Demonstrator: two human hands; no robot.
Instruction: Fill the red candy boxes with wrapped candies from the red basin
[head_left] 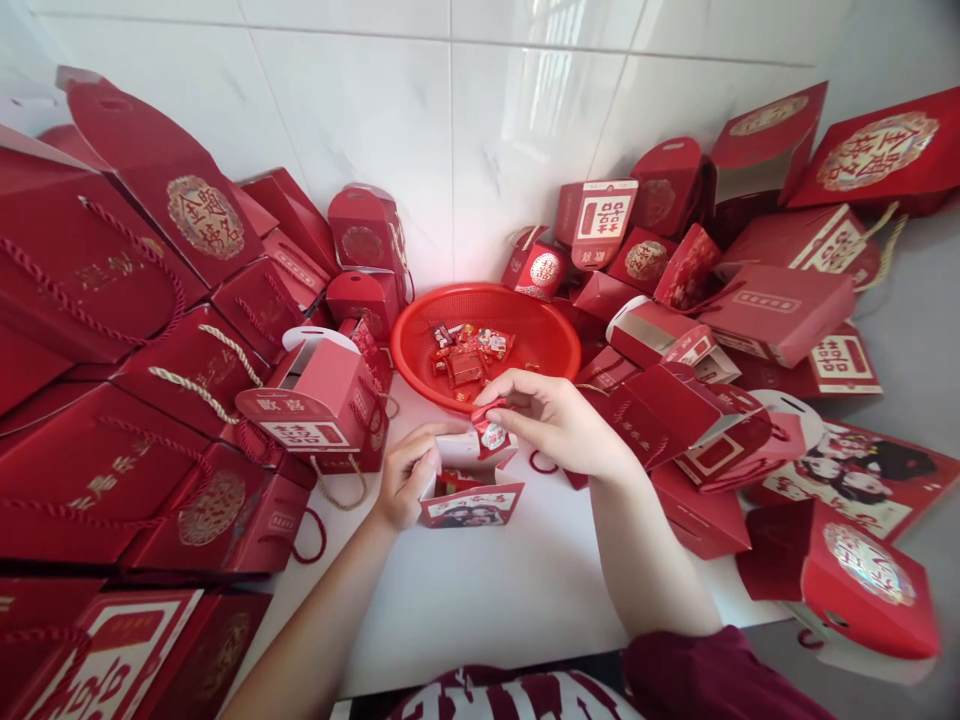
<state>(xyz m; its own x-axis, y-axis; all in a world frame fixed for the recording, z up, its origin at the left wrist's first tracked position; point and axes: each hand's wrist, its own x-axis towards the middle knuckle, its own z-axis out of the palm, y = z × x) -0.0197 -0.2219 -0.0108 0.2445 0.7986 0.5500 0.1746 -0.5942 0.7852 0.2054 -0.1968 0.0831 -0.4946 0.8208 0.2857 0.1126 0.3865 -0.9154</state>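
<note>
A small open red gift box (471, 497) with a photo on its front stands on the white table (480, 590). My left hand (405, 478) grips the box's left side, fingers curled round its edge. Above the box's open top, my right hand (551, 415) pinches a red-and-white wrapped candy (489, 428). Just behind sits a round red plastic basket (555, 345) holding several wrapped candies (466, 352).
Piles of red gift boxes and paper bags with cord handles crowd both sides, such as an open box (319, 405) at left and folded boxes (697, 420) at right. A white tiled wall (465, 130) rises behind the basket.
</note>
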